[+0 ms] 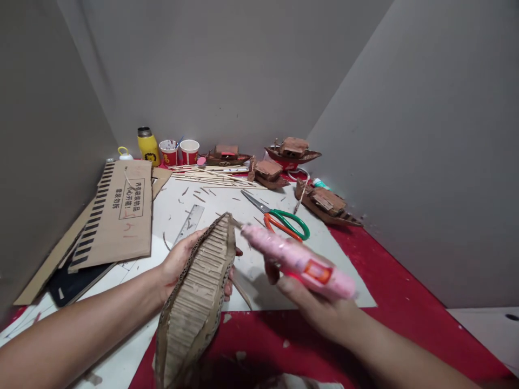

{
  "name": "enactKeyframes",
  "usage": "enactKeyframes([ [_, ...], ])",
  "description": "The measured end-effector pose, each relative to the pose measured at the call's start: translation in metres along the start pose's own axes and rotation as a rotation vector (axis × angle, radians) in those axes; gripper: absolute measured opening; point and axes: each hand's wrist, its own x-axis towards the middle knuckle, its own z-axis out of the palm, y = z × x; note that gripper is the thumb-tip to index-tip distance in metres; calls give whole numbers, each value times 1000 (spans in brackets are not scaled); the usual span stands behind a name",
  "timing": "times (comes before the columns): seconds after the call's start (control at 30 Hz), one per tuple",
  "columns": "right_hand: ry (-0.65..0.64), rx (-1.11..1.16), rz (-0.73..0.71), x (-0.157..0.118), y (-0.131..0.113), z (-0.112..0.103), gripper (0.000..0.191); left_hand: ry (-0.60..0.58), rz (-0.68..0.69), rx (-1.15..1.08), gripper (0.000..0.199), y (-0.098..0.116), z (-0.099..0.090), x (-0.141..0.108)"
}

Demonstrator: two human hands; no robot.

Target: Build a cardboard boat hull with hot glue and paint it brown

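Observation:
My left hand [181,258] is wrapped round a cardboard boat hull [198,286], its fingers showing past the far side. The hull is long and pointed, with ribbed corrugated card inside and raised side walls; its near end reaches the bottom of the view. In my right hand [312,297] I grip a pink hot glue gun [300,262], slightly blurred. Its nozzle points left, close to the hull's far tip; whether it touches cannot be made out. Scissors with green and orange handles [286,221] lie open just beyond the glue gun.
Brown model boats [326,202] stand at the back and right. Thin wooden sticks [214,177], paper cups [189,152] and a yellow bottle [148,147] are along the back. Cardboard sheets [115,227] lie left, and a clear ruler [190,222] behind my left hand. Grey walls enclose the red table [397,281].

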Motion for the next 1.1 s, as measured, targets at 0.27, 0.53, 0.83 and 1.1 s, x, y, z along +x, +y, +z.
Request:
enactKeyframes([
  [0.27,-203,-404,-215,4,8,12,21,124,40,28,55,0,-2,2],
  [0.53,-237,-385,-172,6,1,-1,18,410,204,216,59,1,10,-4],
  [0.83,12,-189,-258,-3,1,-22,41,561,866,1129,34,20,38,-41],
  [1.1,-103,-332,-574,0,1,-11,41,587,960,1715,50,2,28,-34],
])
